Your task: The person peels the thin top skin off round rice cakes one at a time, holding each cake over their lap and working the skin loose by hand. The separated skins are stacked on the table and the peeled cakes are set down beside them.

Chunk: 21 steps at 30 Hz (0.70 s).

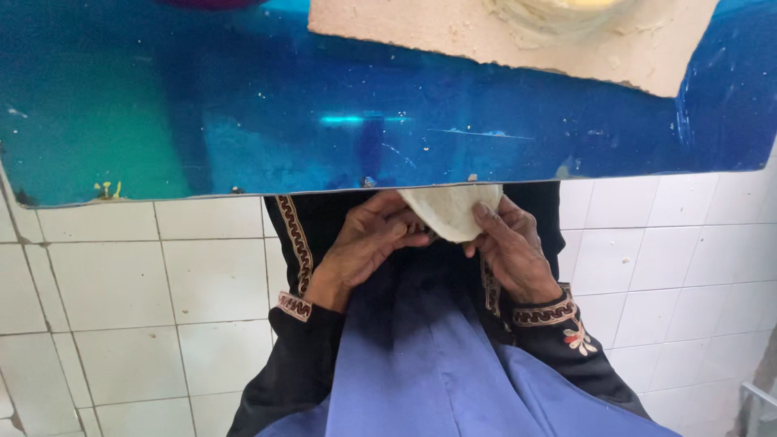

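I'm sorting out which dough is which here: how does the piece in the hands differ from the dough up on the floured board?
The held dough piece is thin and flat, pinched at the table edge by the left hand and right hand; the dough on the board looks thicker and mounded, and nobody touches it. The held piece shows almost whole, while the board dough is cut off by the picture's top. Both are pale cream.

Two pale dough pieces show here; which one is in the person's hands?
The flat pale dough disc at the blue table's near edge, pinched between left hand and right hand. The other dough rests untouched on the floured board.
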### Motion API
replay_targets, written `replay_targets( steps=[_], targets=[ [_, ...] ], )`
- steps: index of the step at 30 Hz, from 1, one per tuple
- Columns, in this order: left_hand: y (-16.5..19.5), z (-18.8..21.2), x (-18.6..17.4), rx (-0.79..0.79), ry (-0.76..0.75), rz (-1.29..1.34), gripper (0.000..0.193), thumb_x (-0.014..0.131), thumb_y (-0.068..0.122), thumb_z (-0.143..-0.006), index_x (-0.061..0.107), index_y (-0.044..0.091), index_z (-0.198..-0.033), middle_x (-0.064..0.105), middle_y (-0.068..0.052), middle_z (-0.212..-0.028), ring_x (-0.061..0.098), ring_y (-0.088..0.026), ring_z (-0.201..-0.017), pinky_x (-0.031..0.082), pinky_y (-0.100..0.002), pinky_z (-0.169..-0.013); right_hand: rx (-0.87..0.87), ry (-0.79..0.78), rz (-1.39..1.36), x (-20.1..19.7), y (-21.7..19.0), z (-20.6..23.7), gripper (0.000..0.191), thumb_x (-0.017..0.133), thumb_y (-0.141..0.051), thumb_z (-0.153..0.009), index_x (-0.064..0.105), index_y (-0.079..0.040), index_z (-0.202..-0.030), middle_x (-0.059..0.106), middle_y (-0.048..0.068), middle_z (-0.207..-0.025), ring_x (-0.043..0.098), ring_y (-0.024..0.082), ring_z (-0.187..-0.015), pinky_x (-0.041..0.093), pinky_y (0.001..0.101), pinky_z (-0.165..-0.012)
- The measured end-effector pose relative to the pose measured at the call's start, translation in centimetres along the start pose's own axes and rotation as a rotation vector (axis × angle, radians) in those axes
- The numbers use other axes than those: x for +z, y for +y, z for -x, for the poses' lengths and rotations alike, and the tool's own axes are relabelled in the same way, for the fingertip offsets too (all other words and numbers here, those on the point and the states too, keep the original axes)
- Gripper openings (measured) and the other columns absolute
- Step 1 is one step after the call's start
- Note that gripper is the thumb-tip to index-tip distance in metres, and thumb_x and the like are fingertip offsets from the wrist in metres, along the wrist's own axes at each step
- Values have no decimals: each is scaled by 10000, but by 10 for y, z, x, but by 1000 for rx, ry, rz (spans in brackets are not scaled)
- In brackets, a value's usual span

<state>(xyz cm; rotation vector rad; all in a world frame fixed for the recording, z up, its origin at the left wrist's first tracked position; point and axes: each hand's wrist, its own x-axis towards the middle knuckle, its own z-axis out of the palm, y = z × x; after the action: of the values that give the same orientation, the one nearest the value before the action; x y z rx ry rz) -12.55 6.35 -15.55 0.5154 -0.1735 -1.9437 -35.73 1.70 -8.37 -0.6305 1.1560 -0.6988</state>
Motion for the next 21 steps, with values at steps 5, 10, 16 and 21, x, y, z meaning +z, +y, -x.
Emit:
replay_targets(
  steps=[5,10,16,21],
  targets=[
    [-23,23,16,53,133,-98,336,669,100,-1032,579,-35,-1326,669,-149,-1295,693,-242,-1140,621,-415,-964,-11,81,141,5,-5,26,458,659,-222,-986,563,63,-1332,709,123,-1090,696,152,-832,567,289,-605],
    [-40,44,41,6,233,-149,274,627,108,-1035,654,-58,-1251,726,-136,-1138,733,-225,-978,630,-392,-872,-33,121,254,-9,-10,61,550,685,-270,-954,560,72,-1365,726,120,-1061,699,160,-809,572,296,-613],
    [-53,51,76,-3,276,-416,207,647,112,-1020,720,-61,-1107,734,-104,-1039,735,-187,-886,630,-330,-817,16,95,170,-35,-7,86,546,697,-246,-949,574,59,-1385,734,144,-1034,684,176,-748,560,303,-605],
    [-60,46,100,106,233,-660,153,663,70,-1021,721,-48,-1098,726,-91,-1036,714,-157,-863,591,-282,-787,-275,291,706,-44,-7,86,665,788,-117,-826,483,54,-1392,602,170,-1244,620,204,-1086,566,280,-804]
  ],
)
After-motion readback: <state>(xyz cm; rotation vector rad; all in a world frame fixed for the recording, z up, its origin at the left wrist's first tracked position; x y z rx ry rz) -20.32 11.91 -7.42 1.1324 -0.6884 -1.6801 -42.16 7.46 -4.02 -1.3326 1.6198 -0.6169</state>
